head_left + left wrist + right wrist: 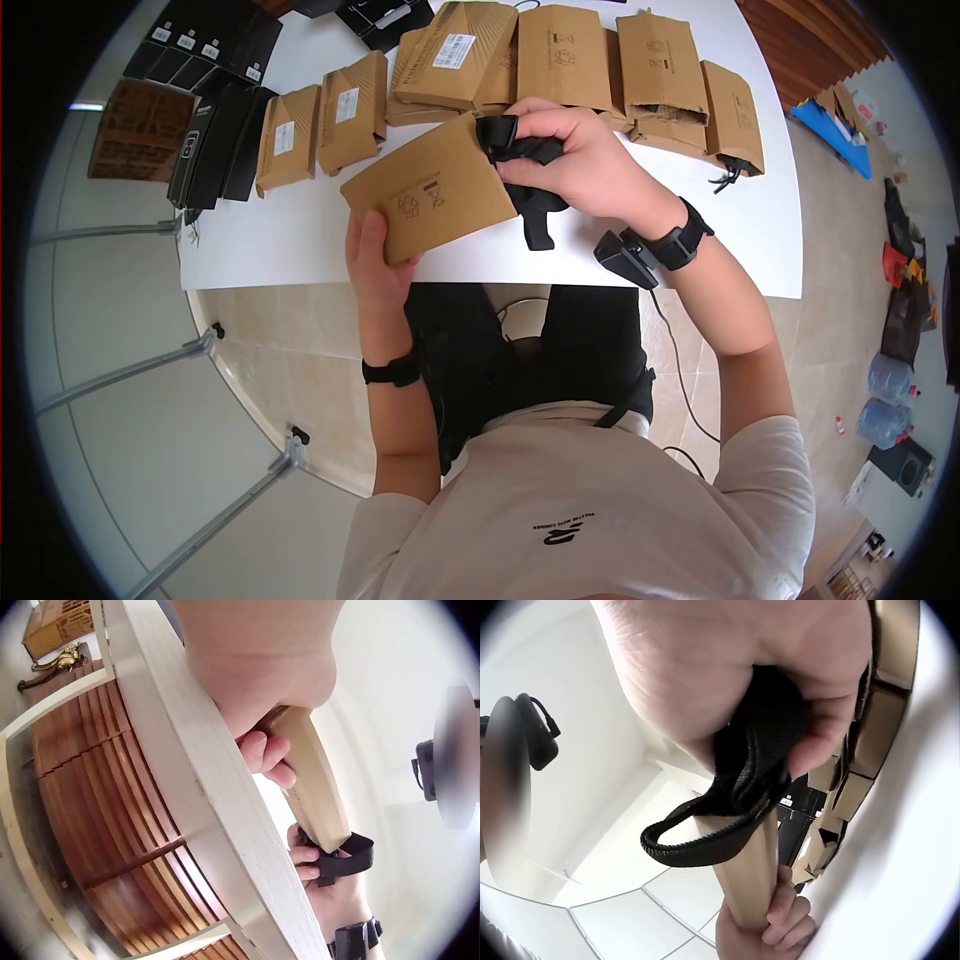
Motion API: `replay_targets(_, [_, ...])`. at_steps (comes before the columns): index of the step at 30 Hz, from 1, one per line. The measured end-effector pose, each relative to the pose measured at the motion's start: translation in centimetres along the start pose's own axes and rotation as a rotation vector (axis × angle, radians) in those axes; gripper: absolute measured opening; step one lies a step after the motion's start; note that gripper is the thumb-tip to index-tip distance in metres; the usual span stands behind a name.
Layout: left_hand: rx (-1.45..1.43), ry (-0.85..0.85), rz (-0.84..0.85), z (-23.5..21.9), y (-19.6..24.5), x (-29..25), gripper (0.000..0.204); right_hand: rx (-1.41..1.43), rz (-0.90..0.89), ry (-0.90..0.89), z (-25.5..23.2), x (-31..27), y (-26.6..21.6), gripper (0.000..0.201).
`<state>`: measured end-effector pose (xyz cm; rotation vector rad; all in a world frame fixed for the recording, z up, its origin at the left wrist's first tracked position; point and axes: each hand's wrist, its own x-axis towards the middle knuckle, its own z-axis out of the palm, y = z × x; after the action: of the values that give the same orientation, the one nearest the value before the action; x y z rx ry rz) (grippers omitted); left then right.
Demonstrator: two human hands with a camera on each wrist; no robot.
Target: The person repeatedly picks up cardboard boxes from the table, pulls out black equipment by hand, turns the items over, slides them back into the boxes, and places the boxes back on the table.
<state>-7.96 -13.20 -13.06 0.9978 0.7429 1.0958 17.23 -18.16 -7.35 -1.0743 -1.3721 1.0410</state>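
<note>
A brown cardboard box (428,190) with printed symbols is tilted above the white table's front part. My left hand (378,255) grips its lower left end, thumb on the printed face; in the left wrist view the fingers curl round the box (316,780). At the box's right end my right hand (590,165) pinches a bundle of black straps (540,195). One strap loop (697,847) hangs out below the right fingers in the right wrist view. The box's right end lies against the straps; whether they are inside it is hidden.
Several similar brown boxes (565,60) lie in a row across the table (300,240), one (735,115) with black straps poking out. Black boxes (205,145) stand at the left. A cable (680,350) hangs from the right wrist's camera.
</note>
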Motion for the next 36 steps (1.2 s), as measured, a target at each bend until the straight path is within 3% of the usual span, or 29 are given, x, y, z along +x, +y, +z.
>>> replay_targets(3, [0.158,-0.061,0.066,-1.6,-1.1,0.0,0.042,-0.111,-0.062,-0.032,-0.3,0.0,0.0,0.019])
replay_targets(7, [0.178,-0.080,0.018,-1.2,-0.7,-0.2,0.042,-0.237,-0.067,-0.037,-0.4,-0.2,-0.1,0.018])
replay_targets(9, [0.041,0.066,-0.026,0.1,-0.4,-0.5,0.045,-0.205,0.007,-0.062,-0.1,-0.5,-0.9,0.014])
replay_targets(10, [0.045,0.061,-0.030,0.4,0.0,-0.5,0.045,-0.202,0.008,-0.056,0.0,-0.6,-0.7,0.014])
replay_targets(12, [0.097,0.033,-0.008,0.7,0.4,-0.5,0.048,-0.048,-0.098,0.012,0.2,-0.8,-0.3,0.026])
replay_targets(13, [0.098,0.033,-0.008,0.6,0.4,-0.5,0.048,-0.048,-0.098,0.013,0.4,-0.8,-0.1,0.026])
replay_targets(15, [0.103,-0.001,0.013,0.5,0.4,-0.4,0.049,0.058,-0.120,0.100,0.6,-0.6,0.3,0.040])
replay_targets(16, [0.102,-0.001,0.013,0.2,0.3,-0.4,0.049,0.018,-0.116,0.058,0.2,-0.5,0.4,0.051])
replay_targets(17, [-0.048,-0.001,-0.030,-0.3,0.2,-0.4,0.047,0.018,-0.116,0.058,0.1,-0.6,0.3,0.051])
replay_targets(18, [-0.200,0.000,-0.073,-0.7,0.1,-0.4,0.057,-0.019,-0.144,0.074,0.0,-0.7,-0.3,0.048])
replay_targets(23, [-0.185,-0.109,-0.068,-1.8,-0.1,0.0,0.039,-0.247,-0.312,0.112,0.1,-0.4,-0.2,0.036])
replay_targets(25, [-0.194,-0.147,-0.095,-1.9,-0.1,0.2,0.038,-0.150,-0.198,0.124,0.3,-0.4,-0.2,0.028])
replay_targets(27, [0.025,-0.022,-0.064,-1.2,-0.1,0.1,0.045,-0.201,-0.213,0.085,0.1,-0.5,-0.4,0.030])
replay_targets(30, [-0.051,0.075,-0.059,0.4,0.3,-0.1,0.044,-0.298,-0.196,0.034,-0.3,-0.6,-0.8,0.031])
replay_targets(36, [-0.050,-0.019,0.005,0.3,0.1,-0.1,0.041,-0.304,-0.003,0.019,-0.3,-0.6,-0.7,0.028])
